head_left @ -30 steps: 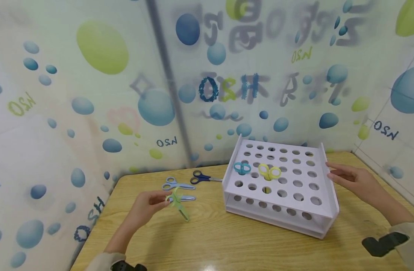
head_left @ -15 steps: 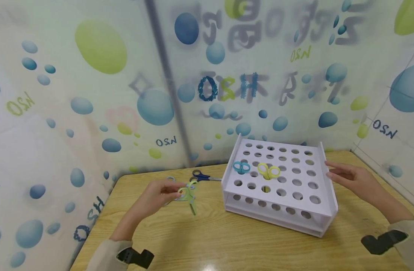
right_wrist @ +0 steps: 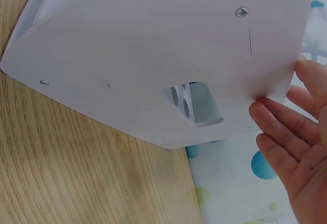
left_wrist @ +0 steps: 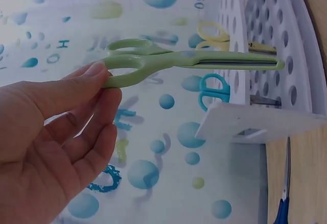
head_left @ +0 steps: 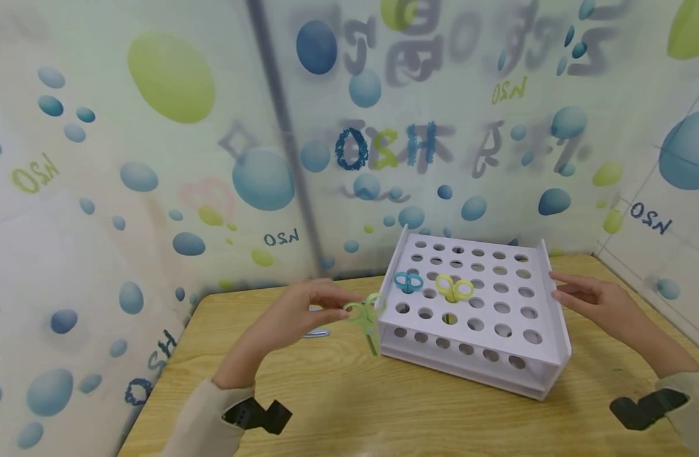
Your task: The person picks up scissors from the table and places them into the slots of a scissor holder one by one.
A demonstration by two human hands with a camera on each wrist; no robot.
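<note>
Thumb and fingers of my left hand (head_left: pixel 298 315) pinch one handle ring of the green scissors (head_left: pixel 369 315). In the head view, these scissors hang blades down at the white rack's (head_left: pixel 489 327) left front corner. In the left wrist view, the green blades (left_wrist: pixel 230 61) look closed. Teal scissors (head_left: pixel 408 287) and yellow scissors (head_left: pixel 453 294) stand in rack holes, handles up and blades beneath the top plate. My right hand (head_left: pixel 603 304) rests its fingertips on the rack's right side panel (right_wrist: pixel 153 40), with fingers fairly straight.
Light blue scissors (head_left: pixel 317 332) lie on the wooden table (head_left: pixel 326 400), mostly hidden behind my left hand. Dark blue scissors (left_wrist: pixel 282 211) lie beside the rack in the left wrist view. A bubble-printed curtain (head_left: pixel 212 158) stands behind the table.
My left hand has carried the green scissors rightward from above the light blue scissors to the rack's left front corner. My right hand has stayed at the side panel.
</note>
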